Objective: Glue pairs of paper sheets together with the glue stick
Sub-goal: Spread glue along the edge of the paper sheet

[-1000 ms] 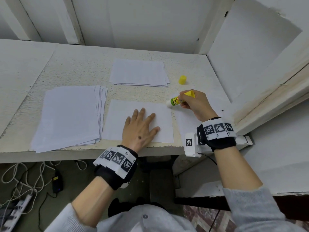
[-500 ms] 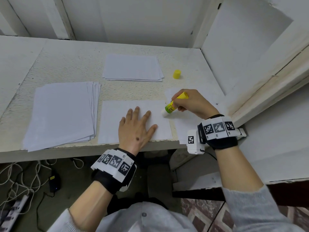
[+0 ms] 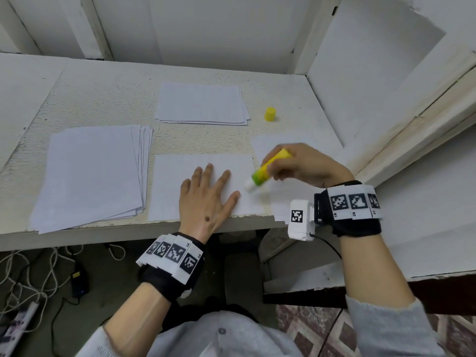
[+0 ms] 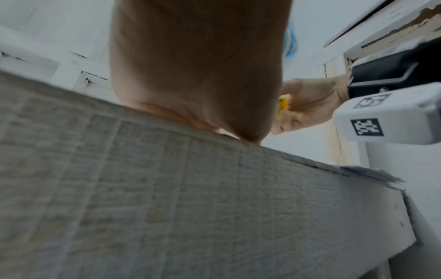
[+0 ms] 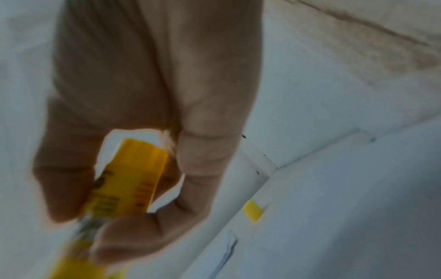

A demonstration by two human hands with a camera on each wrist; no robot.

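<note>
A single white sheet (image 3: 175,186) lies at the desk's front edge. My left hand (image 3: 206,199) lies flat on it, fingers straight and spread. My right hand (image 3: 301,163) grips the uncapped yellow-green glue stick (image 3: 268,170), tilted with its white tip down at the sheet's right edge. In the right wrist view the fingers (image 5: 133,236) curl round the yellow tube (image 5: 133,177). Another sheet (image 3: 280,197) lies under my right hand. The yellow cap (image 3: 270,114) stands apart behind it.
A fanned stack of white paper (image 3: 90,173) lies on the left. A smaller stack (image 3: 201,103) sits at the back centre. White wall panels (image 3: 360,73) close in the desk at the back and right. Cables (image 3: 31,279) lie on the floor below.
My right hand has drawn the glue stick down along the sheet's right edge, toward the front of the desk. My left hand has stayed flat on the sheet.
</note>
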